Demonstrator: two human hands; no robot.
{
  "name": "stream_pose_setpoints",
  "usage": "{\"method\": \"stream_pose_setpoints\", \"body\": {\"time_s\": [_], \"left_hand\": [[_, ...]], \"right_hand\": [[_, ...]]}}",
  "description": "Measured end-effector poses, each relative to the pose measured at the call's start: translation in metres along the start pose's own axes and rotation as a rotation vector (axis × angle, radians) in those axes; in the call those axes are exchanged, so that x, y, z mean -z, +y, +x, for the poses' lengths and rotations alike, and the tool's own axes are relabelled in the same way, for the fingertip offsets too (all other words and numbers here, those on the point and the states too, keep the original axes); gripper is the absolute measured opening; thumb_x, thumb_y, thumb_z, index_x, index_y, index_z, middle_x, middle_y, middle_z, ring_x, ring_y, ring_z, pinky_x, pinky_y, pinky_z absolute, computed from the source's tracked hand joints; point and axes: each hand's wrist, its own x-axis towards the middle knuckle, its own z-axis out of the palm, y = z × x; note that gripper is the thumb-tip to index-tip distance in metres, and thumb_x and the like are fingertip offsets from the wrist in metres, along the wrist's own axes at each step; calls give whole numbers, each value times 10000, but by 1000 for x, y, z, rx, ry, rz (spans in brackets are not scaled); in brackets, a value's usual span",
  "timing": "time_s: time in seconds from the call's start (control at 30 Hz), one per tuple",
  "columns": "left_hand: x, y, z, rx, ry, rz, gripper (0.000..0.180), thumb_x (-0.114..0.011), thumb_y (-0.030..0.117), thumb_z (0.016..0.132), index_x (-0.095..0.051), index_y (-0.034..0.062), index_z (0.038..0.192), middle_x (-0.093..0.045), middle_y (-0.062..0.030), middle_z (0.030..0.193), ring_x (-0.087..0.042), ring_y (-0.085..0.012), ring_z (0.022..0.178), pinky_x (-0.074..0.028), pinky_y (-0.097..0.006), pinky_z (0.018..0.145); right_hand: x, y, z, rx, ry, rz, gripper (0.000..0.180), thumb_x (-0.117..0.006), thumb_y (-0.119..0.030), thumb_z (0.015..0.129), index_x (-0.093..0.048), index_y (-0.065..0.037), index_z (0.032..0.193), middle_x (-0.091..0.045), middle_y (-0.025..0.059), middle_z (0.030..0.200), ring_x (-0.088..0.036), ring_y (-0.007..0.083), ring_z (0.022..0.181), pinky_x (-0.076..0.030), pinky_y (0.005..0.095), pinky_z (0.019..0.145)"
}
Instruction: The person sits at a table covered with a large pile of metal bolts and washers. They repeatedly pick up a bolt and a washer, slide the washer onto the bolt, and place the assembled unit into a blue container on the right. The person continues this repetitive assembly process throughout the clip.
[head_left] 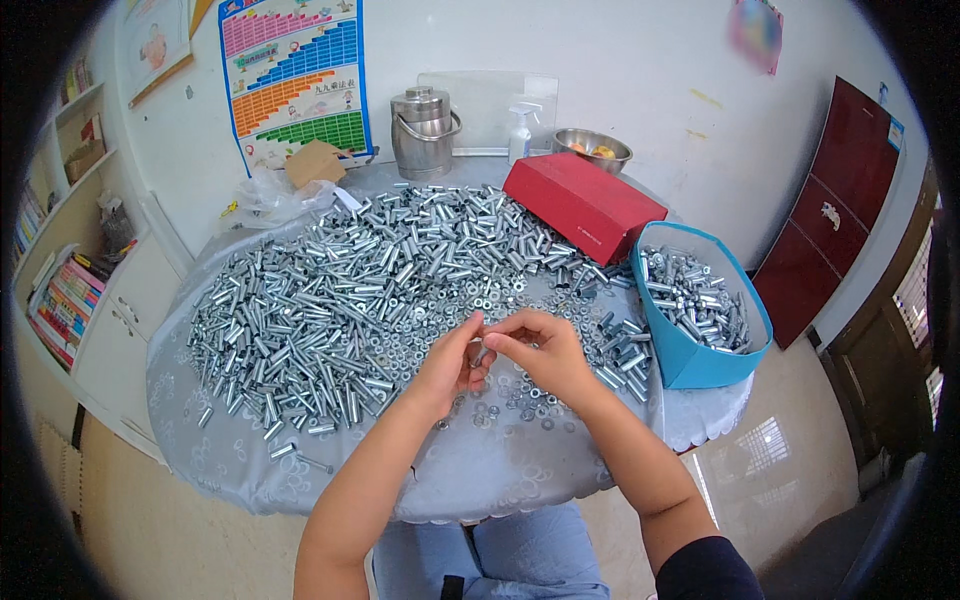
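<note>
Both hands meet just below the middle of the view, over the round bench (pixel 560 470) with its pale patterned cloth. The left hand (pixel 452 365) has its fingers closed around a short metal sleeve (pixel 481 354), of which only the tip shows between the two hands. The right hand (pixel 541 352) reaches across from 3 o'clock, its fingers pinched together at the top of that sleeve; whether a washer sits between them cannot be told. Loose washers (pixel 520 400) lie on the cloth directly under the hands. A broad heap of sleeves (pixel 350 290) spreads from 9 to 12 o'clock of the hands. A blue box (pixel 700 360) at 3 o'clock holds more sleeves. A red box (pixel 583 203) lies at 1 o'clock, and a steel pot (pixel 423 132) stands at 12 o'clock by the wall.
</note>
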Motion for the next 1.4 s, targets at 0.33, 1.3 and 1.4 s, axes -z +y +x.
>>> {"method": "stream_pose_setpoints", "body": {"time_s": [0.33, 1.3, 1.4], "left_hand": [[10, -5, 8, 73, -221, -76, 489, -374, 478, 893, -263, 182, 520, -193, 70, 475, -205, -69, 417, -182, -226, 402], [21, -6, 13, -65, 89, -85, 431, -322, 351, 882, -241, 163, 503, -210, 51, 440, -176, -80, 363, -198, -253, 370], [19, -6, 12, -68, 104, -33, 431, -332, 361, 878, -250, 165, 503, -219, 51, 440, -176, -83, 364, -194, -257, 375]], "right_hand": [[-3, 14, 3, -2, 140, 80, 163, -631, -137, 803, -591, 5, 874, -601, 29, 781, -547, 87, 707, -433, 220, 634], [16, 2, 1, 56, -251, -476, 200, -658, -134, 747, -612, -21, 906, -612, 98, 824, -573, 174, 742, -445, 277, 645], [17, -4, 4, 109, -43, -367, 204, -663, -93, 747, -607, -16, 927, -620, 78, 842, -573, 135, 751, -442, 246, 642]]}}
